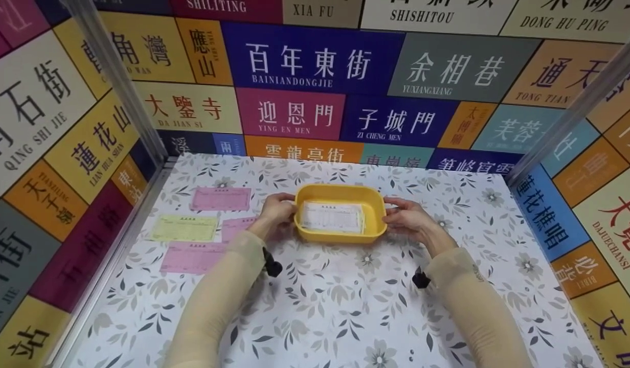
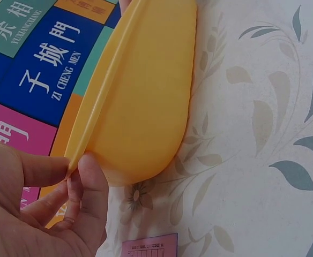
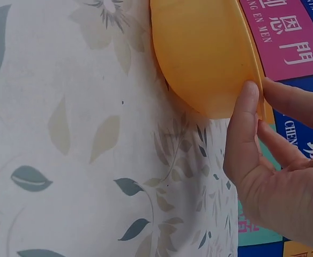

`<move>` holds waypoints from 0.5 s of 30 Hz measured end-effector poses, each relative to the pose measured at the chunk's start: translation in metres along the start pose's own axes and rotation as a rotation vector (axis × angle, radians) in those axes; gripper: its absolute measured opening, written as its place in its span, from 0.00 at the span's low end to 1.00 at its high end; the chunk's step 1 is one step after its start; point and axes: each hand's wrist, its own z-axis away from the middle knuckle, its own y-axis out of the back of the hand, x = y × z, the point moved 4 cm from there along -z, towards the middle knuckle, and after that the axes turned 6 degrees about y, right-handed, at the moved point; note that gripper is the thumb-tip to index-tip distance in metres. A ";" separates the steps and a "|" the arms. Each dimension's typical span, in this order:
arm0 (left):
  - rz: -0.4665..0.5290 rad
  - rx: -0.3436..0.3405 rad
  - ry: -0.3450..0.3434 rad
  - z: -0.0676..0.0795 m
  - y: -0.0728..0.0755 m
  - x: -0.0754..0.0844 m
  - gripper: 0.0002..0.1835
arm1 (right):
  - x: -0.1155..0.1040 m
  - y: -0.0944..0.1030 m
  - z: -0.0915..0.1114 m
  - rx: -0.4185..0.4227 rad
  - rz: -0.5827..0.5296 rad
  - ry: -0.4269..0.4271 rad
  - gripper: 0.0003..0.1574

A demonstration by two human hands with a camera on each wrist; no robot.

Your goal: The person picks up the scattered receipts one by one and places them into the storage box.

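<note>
A yellow plastic tub with rounded corners is in the middle of the head view. Inside it lie white printed paper slips, with a yellowish edge showing at their right. My left hand pinches the tub's left rim between thumb and fingers, as the left wrist view shows with the tub wall beside that hand. At the opposite end my right hand pinches the right rim. The right wrist view shows its thumb and fingers at the rim of the tub.
Left of the tub, a yellow slip and pink slips lie on the floral tablecloth. Panels printed with place names stand behind the table and along both sides, with metal posts at the corners.
</note>
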 end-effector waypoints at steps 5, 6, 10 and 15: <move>0.000 -0.005 -0.010 0.001 0.000 0.001 0.27 | -0.001 -0.001 0.000 0.003 0.056 0.049 0.54; 0.003 -0.008 -0.013 0.001 0.000 0.001 0.27 | -0.002 -0.002 0.000 0.009 0.063 0.056 0.54; 0.011 -0.020 -0.028 0.002 0.001 0.002 0.27 | -0.003 -0.002 0.001 0.029 0.078 0.067 0.54; -0.002 -0.044 -0.025 0.003 0.004 0.001 0.24 | -0.003 -0.002 0.001 0.045 0.081 0.044 0.54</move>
